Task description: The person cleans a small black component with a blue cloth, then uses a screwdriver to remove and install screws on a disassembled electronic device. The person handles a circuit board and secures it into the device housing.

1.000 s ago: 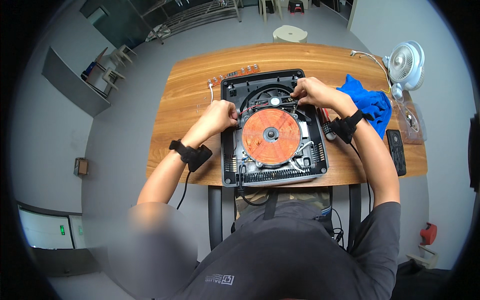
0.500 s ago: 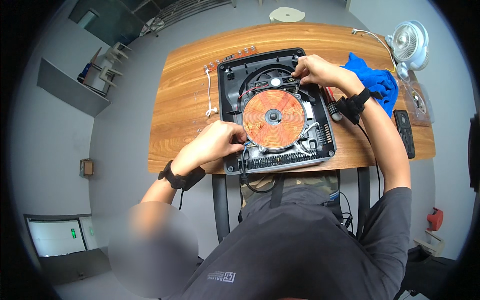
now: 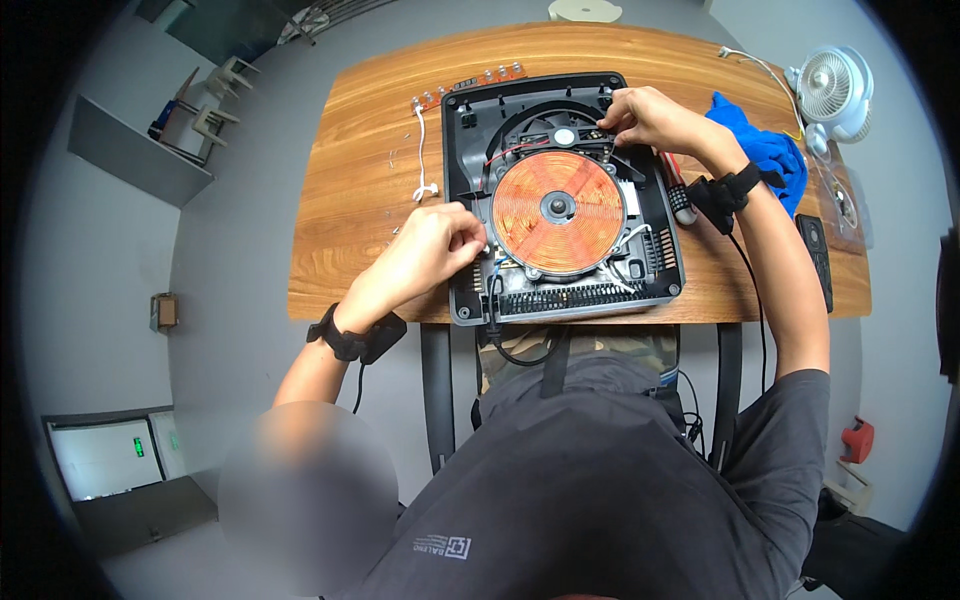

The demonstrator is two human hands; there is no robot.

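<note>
An opened induction cooker lies on the table in a black housing (image 3: 465, 300). A round copper coil (image 3: 530, 190) fills its middle, with a black fan (image 3: 530, 130) behind it. My left hand (image 3: 430, 250) is at the left side of the housing, thumb and fingers pinched together; anything between them is too small to make out. Beside those fingertips a blue wire (image 3: 496, 268) runs near the coil's edge. At the far right of the fan, my right hand (image 3: 655, 120) has its fingers closed near the fan's corner. Whatever they hold is hidden. A red wire (image 3: 510, 152) crosses beside the fan.
An orange circuit board (image 3: 470, 84) with a white cable (image 3: 420, 150) lies left of the housing. On the right are a screwdriver (image 3: 680, 200), a blue cloth (image 3: 765, 155), a white fan (image 3: 835, 90) and a black case (image 3: 815, 250). Small screws lie at left.
The view has shifted, so the table sits higher. My left hand has drawn slightly left and away from the coil's edge. My right hand stays by the fan.
</note>
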